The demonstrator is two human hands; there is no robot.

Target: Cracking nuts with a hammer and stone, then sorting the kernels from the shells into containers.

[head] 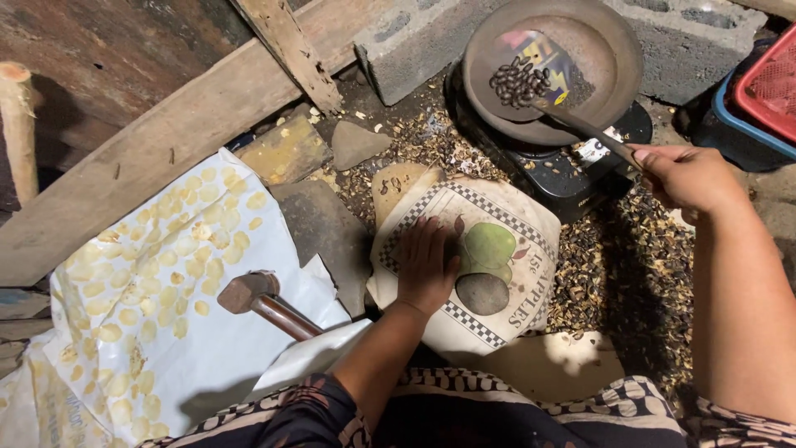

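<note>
At the upper right of the frame the right hand (688, 176) closes its grip around the thin handle of a flat scoop (539, 70), whose blade lies in a shallow round pan (609, 62) and carries a small heap of dark seeds (518, 81). The pan sits on a black stove (572, 178) against grey concrete blocks (431, 37).

The left hand (424, 265) lies palm down, fingers spread, at the centre of the frame on a worn cloth-covered pad (489, 265) printed with a fruit picture and a checked border; it presses flat and grips nothing.

The seeds look small, hard and loose, so they probably roll off the blade at any tilt; the scoop seems stiff and light, and is best held far back on the handle, away from the pan, as it is now.

Left of the pad lies a hammer (257, 297) with a wooden shaft, resting on a white sheet (207, 348) dotted with flattened pale yellow discs (166, 257). Broken husks (618, 265) cover the ground around the stove. Flat stones (327, 228) lie between sheet and pad, and a wooden beam (149, 158) crosses the upper left.
</note>
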